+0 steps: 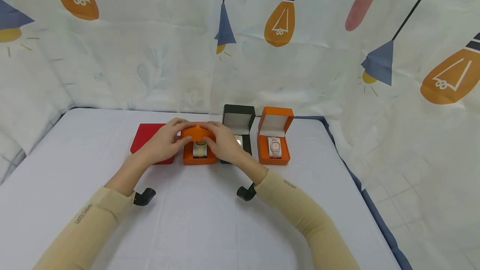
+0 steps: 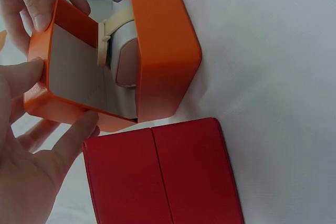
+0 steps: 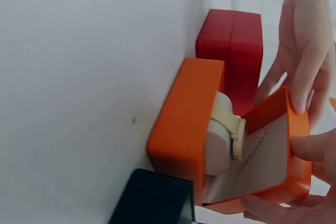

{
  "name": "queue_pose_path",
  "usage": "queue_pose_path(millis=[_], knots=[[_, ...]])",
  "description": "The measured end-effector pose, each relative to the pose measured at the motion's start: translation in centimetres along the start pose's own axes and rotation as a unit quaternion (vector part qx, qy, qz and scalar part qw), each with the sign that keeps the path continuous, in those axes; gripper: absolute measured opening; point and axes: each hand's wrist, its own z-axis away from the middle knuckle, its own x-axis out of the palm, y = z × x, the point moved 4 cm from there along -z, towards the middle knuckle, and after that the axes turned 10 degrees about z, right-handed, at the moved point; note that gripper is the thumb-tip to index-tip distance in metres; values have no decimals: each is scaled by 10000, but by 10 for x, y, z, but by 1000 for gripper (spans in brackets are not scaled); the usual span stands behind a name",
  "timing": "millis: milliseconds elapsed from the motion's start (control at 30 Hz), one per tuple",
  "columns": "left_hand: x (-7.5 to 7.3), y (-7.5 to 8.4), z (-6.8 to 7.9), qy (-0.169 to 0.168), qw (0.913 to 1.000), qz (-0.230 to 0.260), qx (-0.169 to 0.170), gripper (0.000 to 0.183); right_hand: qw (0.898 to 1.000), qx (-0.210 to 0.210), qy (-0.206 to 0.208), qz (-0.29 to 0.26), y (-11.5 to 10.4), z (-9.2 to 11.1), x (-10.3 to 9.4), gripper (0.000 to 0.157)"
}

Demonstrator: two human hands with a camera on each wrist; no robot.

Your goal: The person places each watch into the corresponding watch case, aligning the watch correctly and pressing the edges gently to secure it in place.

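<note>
My left hand [image 1: 165, 140] and right hand [image 1: 226, 143] grip the two sides of the lid [image 1: 196, 132] of an orange watch box. Both thumbs lie on the lid's front edge, with the fingers at its sides and back. The lid stands partly raised, its pale lining [image 2: 79, 66] showing in the left wrist view. The box base [image 1: 199, 161] rests on the table. Inside it a watch with a cream strap [image 3: 227, 118] wraps a pale cushion [image 3: 216, 148]; its dial is mostly hidden.
A closed red box [image 1: 145, 131] stands left, partly behind my left arm. To the right are an open dark green box [image 1: 238, 120], partly covered by my right hand, and another open orange box [image 1: 276, 120] with a pale watch [image 1: 275, 147]. A white cloth [image 1: 195, 220] covers the table.
</note>
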Motion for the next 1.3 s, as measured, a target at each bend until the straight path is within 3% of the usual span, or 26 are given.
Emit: queue_pose_path(millis=[533,1300], knots=[[7,-3,5,-36,9996,-60,270,44,9998,27,200,47,1,12,12,44],[18,-3,9,-167,9985,-479,200,46,9994,113,324,48,-1,22,24,42]])
